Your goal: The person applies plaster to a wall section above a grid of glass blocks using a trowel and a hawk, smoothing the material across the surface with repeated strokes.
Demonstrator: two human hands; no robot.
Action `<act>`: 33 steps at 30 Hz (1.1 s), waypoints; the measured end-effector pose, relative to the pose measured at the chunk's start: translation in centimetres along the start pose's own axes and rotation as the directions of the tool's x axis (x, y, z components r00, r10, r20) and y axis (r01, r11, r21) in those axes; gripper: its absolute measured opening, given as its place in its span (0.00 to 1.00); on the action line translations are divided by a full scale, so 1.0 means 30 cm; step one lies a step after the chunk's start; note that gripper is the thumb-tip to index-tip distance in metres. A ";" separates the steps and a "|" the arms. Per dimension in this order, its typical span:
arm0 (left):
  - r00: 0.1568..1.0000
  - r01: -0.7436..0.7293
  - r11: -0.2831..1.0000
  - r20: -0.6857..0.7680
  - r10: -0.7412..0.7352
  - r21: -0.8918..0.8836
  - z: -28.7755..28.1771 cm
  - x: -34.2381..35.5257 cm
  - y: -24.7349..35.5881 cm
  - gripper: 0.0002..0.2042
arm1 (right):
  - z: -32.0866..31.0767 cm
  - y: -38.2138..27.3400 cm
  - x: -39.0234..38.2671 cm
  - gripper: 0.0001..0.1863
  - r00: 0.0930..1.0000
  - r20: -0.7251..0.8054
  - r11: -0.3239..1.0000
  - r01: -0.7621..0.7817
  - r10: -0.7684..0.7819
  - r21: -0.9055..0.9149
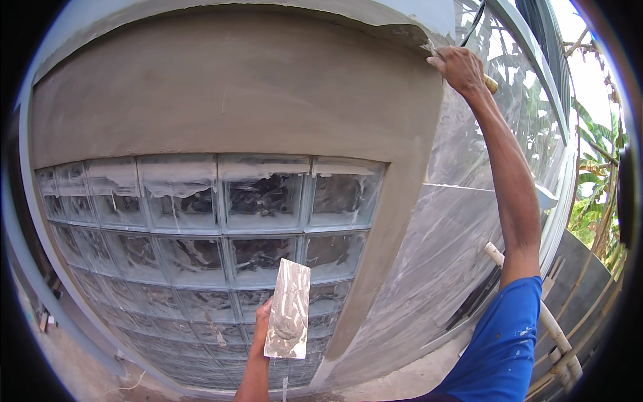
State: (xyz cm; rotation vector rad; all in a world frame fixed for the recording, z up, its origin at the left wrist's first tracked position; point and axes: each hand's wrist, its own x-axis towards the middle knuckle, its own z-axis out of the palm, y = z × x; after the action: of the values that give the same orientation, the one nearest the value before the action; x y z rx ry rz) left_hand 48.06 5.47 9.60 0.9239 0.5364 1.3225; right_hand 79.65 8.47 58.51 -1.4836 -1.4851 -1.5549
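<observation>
My left hand [262,323] is closed behind a flat rectangular plastering trowel [292,281], held upright in front of the glass blocks. Grey, wet-looking smears cover the side of its plate that faces me. High on the right, my right hand [462,67] grips a small trowel, whose pale wooden handle [491,84] sticks out behind the fist. Its blade is mostly hidden near the wall's upper corner. There the brown-grey plaster [228,87] meets a pale blue edge [439,17], with a darker rough patch [402,30] just left of my fingers.
Below the plaster is a glass block panel [261,201] with whitish smears along its top row. To the right is a grey, streaked wall surface [462,221]. Bamboo poles [566,348] stand at the far right, before banana leaves [589,187]. A blue-grey post [53,288] runs down the left.
</observation>
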 end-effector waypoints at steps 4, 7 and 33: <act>1.000 0.019 0.996 0.010 -0.018 -0.092 -0.010 0.005 -0.029 0.14 | 0.028 0.078 -0.033 0.16 0.999 -0.030 1.000 -0.016 0.015 -0.017; 0.998 0.053 0.995 -0.032 -0.056 -0.088 -0.005 0.000 -0.025 0.15 | 0.061 0.161 -0.073 0.15 0.997 -0.061 0.998 -0.047 0.045 -0.029; 0.993 0.100 0.985 -0.048 -0.108 -0.142 -0.094 -0.002 -0.035 0.13 | -0.005 -0.020 -0.054 0.19 0.980 -0.031 0.948 -0.182 0.197 0.260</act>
State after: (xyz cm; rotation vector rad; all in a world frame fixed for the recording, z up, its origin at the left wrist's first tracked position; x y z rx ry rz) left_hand 46.43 6.17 7.17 0.7366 0.5209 1.2770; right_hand 79.48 7.99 56.84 -1.3749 -1.4056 -1.2307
